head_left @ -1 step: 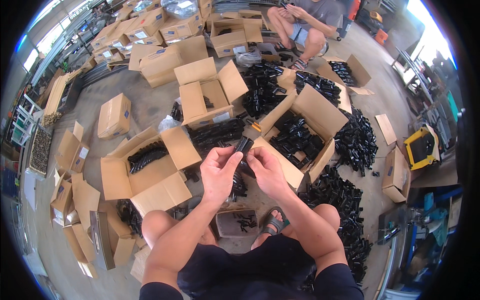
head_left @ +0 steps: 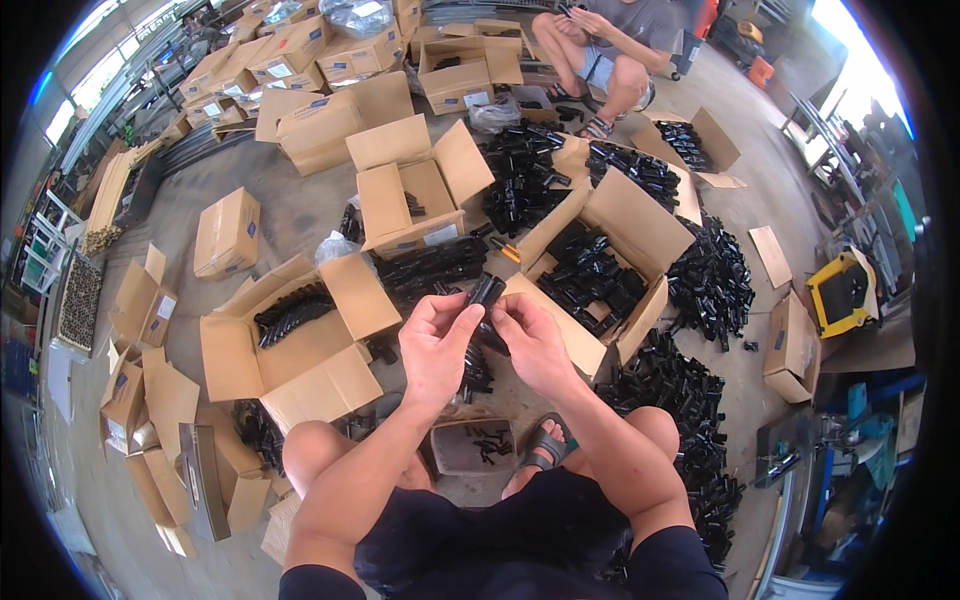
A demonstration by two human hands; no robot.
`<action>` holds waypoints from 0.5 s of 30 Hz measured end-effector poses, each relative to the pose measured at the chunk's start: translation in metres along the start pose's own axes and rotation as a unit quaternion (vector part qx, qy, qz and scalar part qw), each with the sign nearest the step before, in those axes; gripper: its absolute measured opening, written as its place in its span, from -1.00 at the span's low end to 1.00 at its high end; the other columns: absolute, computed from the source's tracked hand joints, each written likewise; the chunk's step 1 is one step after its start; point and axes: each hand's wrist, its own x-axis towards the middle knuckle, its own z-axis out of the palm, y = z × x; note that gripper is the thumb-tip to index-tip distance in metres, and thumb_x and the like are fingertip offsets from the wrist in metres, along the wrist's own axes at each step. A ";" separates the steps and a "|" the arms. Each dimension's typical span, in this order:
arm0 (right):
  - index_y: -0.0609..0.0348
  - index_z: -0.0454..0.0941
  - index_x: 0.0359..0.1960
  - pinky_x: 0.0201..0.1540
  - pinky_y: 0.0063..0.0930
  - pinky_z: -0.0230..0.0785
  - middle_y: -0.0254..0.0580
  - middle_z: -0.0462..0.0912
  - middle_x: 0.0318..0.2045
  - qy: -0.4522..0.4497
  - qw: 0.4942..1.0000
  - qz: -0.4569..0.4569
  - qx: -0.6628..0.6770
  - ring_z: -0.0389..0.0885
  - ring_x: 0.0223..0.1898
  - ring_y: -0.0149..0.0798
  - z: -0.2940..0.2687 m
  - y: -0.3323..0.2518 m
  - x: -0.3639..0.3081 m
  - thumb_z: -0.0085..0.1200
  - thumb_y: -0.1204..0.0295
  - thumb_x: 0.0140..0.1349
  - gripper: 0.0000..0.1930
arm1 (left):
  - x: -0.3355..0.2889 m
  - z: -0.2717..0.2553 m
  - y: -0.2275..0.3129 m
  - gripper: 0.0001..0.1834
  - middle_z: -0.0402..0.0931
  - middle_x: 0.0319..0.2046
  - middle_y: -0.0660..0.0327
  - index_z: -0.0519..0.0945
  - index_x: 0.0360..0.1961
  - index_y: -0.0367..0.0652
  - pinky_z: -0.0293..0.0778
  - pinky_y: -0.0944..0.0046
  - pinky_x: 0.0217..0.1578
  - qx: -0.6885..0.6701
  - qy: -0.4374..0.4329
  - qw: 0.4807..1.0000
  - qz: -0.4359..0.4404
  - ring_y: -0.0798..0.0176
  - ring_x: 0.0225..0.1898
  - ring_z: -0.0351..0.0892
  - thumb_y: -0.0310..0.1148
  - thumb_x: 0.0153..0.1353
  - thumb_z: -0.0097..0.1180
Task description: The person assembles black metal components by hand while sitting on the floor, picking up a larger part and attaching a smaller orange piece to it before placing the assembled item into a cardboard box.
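Observation:
Between the thumb and fingers of my left hand is a short, shiny black tubular part, its upper end tilted away from me. My right hand is closed in a pinch right beside the part's lower end; whatever lies between those fingertips is hidden. Just beyond my hands, an open carton holds a heap of similar black parts. Left of my hands stands another open carton, with black parts in rows inside. A grey bin with a few small dark pieces sits between my feet.
Loose black parts are piled along my right side, with another heap beyond. An orange-handled tool lies near the carton flap. Across from me a person squats, handling something small. Stacked cartons fill the far left.

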 end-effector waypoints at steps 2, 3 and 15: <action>0.25 0.51 -0.14 -0.32 -0.62 0.34 -0.44 0.54 -0.38 -0.010 1.000 -0.008 0.015 0.44 -0.36 -0.59 -0.001 0.005 0.002 0.08 0.44 0.44 -0.87 | 0.000 0.000 0.001 -0.82 0.69 -0.23 0.17 0.58 -0.09 -0.33 0.51 0.46 -0.15 -0.002 0.000 1.000 0.000 0.48 -0.23 0.59 -0.52 0.32 0.26; 0.25 0.52 -0.15 -0.32 -0.62 0.34 -0.44 0.54 -0.39 -0.007 0.999 -0.008 0.034 0.44 -0.36 -0.59 0.000 0.005 0.001 0.09 0.43 0.44 -0.87 | 0.000 0.000 0.004 -0.81 0.68 -0.22 0.16 0.58 -0.09 -0.34 0.52 0.45 -0.15 -0.008 -0.001 1.000 -0.008 0.46 -0.22 0.61 -0.52 0.32 0.27; 0.27 0.54 -0.19 -0.35 -0.58 0.34 -0.41 0.55 -0.44 0.018 0.999 -0.015 -0.027 0.43 -0.39 -0.55 0.000 0.001 -0.003 0.08 0.42 0.43 -0.86 | -0.001 0.002 -0.004 -0.81 0.69 -0.20 0.14 0.58 -0.09 -0.37 0.54 0.44 -0.13 0.006 0.001 1.000 -0.001 0.45 -0.20 0.63 -0.54 0.31 0.27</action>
